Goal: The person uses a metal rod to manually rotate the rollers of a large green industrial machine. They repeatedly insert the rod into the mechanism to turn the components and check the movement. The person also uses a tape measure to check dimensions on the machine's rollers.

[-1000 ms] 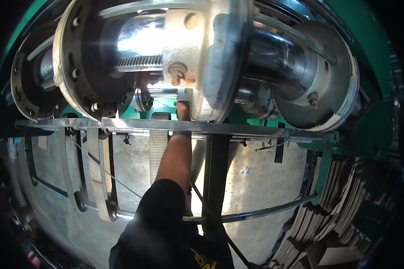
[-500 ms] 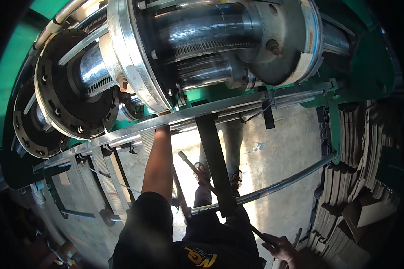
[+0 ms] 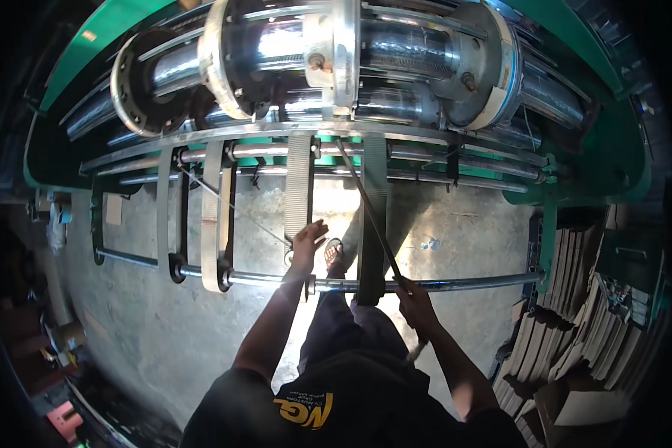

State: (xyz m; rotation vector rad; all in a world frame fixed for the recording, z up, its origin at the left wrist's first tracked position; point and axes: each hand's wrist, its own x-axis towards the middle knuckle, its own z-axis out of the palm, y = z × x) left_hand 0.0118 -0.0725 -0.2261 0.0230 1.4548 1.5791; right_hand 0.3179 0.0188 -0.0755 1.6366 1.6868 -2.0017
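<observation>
My right hand (image 3: 418,305) is closed around a long dark metal rod (image 3: 377,224), which slants up and leftward, its far end by the flat metal bar (image 3: 261,133) of the machine. The rod passes in front of a dark belt strap (image 3: 373,254). My left hand (image 3: 309,242) is raised with its fingers loosely apart and nothing visible in them. It is beside the lower part of a pale ribbed belt (image 3: 299,179), above the lower round steel bar (image 3: 470,284); whether it touches the belt I cannot tell.
Beyond the bar is a green machine with shiny shafts (image 3: 403,52) and large metal discs (image 3: 224,56). More belts (image 3: 210,201) hang to the left. Stacked cardboard sheets (image 3: 545,336) stand at the right. My sandalled foot (image 3: 334,254) is on the concrete floor (image 3: 142,313).
My left hand has come back from under the flat bar into view. My right hand has moved up and forward with the rod. The view has shifted, showing more floor.
</observation>
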